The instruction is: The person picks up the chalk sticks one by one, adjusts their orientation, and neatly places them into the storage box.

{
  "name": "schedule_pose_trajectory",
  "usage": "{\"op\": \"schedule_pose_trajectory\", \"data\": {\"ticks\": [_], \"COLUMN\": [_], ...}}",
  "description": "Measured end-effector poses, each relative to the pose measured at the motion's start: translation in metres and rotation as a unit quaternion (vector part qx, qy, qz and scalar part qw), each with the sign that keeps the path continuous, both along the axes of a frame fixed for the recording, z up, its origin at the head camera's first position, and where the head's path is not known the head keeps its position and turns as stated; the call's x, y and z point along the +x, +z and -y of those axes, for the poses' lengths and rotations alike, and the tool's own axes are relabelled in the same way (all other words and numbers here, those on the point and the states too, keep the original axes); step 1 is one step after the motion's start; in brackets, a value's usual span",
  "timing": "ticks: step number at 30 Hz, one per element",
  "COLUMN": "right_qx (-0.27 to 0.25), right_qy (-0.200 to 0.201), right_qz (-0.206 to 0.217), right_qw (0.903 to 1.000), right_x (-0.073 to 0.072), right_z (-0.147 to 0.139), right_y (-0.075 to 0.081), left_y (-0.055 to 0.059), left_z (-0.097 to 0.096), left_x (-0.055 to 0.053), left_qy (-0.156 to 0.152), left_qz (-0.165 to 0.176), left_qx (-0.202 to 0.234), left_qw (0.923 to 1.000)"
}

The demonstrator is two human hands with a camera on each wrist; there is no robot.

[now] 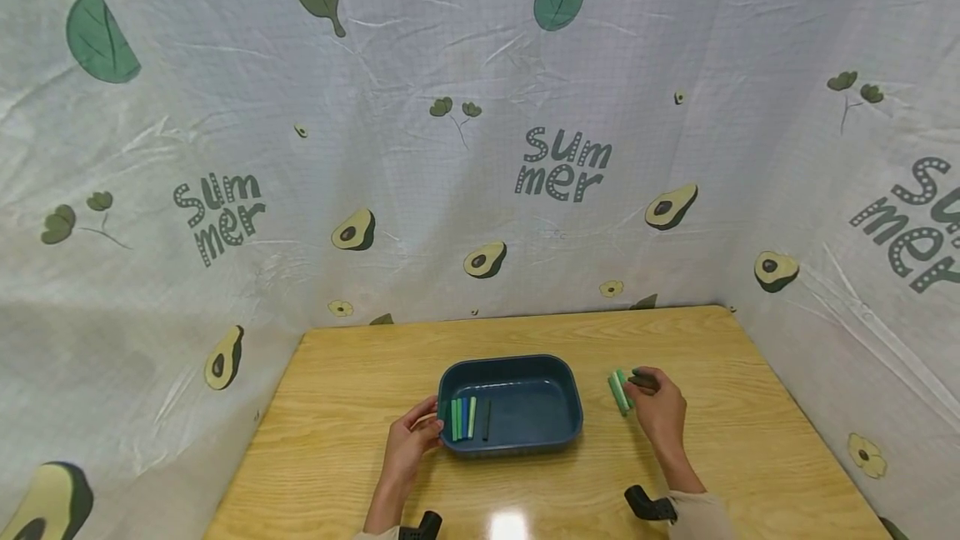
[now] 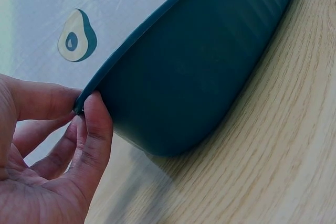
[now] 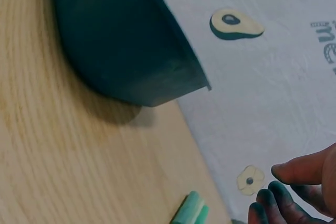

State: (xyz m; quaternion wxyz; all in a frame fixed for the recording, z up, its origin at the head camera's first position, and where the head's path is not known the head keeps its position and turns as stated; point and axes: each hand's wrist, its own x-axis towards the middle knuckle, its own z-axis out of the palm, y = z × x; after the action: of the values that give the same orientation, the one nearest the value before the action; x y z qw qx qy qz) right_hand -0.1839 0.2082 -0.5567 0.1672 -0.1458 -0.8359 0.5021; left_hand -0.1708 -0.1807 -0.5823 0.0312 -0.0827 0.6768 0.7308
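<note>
My left hand (image 1: 408, 444) pinches the left rim of a dark teal plastic basin (image 1: 536, 423). The left wrist view shows the thumb and fingers on either side of the rim (image 2: 92, 85). Inside, at the left, lie several green, blue and pale chalk-like sticks (image 1: 462, 419), with a dark stick (image 1: 486, 421) apart from them. My right hand (image 1: 662, 411) is just right of some green and pale sticks (image 1: 618, 392) on the table. In the right wrist view its fingertips (image 3: 281, 190) are smudged dark green, and nothing shows between thumb and fingers.
The basin stands on a light wooden table (image 1: 360, 365). Behind and at both sides hangs a white printed sheet (image 1: 420, 190) with avocados and leaves. A black wrist device (image 1: 648, 504) sits at each sleeve.
</note>
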Motion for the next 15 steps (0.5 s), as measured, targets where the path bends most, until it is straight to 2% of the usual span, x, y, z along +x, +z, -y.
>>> {"op": "schedule_pose_trajectory", "data": {"ticks": [11,15], "right_qx": [-0.028,-0.017], "right_qy": [-0.048,-0.058], "right_qz": [-0.002,-0.003], "right_qw": [0.9984,0.9982], "right_x": [-0.008,-0.009], "right_z": [0.000,0.000], "right_y": [-0.020,-0.026], "left_y": [0.001,0.001], "left_z": [0.001,0.001], "left_x": [0.000,0.000], "left_qy": [-0.001,-0.002], "left_qz": [0.000,0.002], "left_qx": [-0.002,0.001], "left_qw": [1.0000,1.0000]}}
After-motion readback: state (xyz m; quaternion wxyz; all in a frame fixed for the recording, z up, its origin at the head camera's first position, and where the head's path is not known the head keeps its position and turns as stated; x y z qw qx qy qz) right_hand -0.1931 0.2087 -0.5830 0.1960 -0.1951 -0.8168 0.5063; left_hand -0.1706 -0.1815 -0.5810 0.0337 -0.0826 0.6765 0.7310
